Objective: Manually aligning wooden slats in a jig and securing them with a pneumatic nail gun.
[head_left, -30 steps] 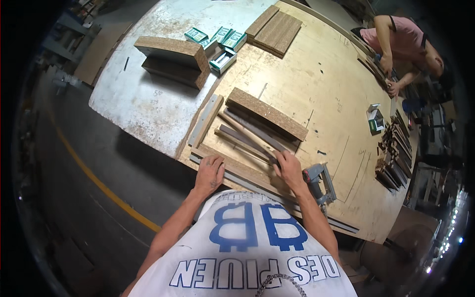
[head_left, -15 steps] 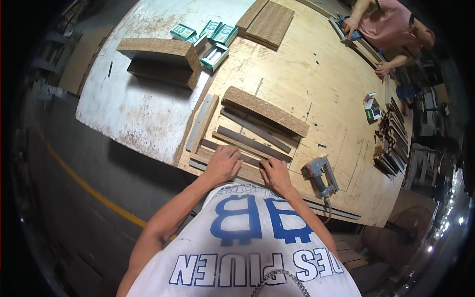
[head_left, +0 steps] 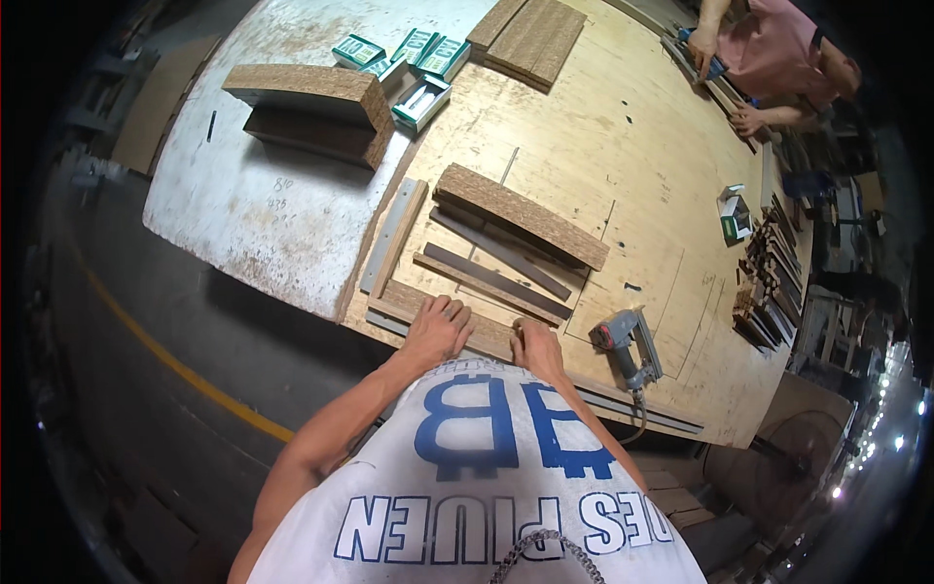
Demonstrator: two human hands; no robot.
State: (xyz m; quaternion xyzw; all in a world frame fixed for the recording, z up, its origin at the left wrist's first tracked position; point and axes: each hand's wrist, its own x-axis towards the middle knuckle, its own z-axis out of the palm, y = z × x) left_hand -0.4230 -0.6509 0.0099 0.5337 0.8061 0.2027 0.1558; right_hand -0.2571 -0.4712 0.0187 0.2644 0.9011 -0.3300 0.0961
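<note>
A particleboard strip (head_left: 489,337) lies along the table's near edge, inside the metal guide rails. My left hand (head_left: 440,329) curls its fingers over the strip, pressing on it. Farther right, my right hand (head_left: 537,348) grips the same strip with bent fingers. Just beyond my hands lies a narrow dark-faced strip (head_left: 496,282), with a second dark strip (head_left: 501,251) slanting behind it. A thick particleboard piece (head_left: 520,216) stands on edge past these. The nail gun (head_left: 628,346) rests to the right of my right hand, its hose trailing toward the near edge.
Large particleboard blocks (head_left: 311,88) stand at left near green-and-white boxes (head_left: 423,102). Flat boards (head_left: 530,44) lie at the far side. A pile of strips (head_left: 769,277) and an open box (head_left: 735,214) sit at right. A co-worker (head_left: 769,58) works at the far right edge.
The dark face that showed under my hands is out of sight, and plain particleboard shows there. Both hands have drawn slightly toward me. The co-worker's hands have shifted a little.
</note>
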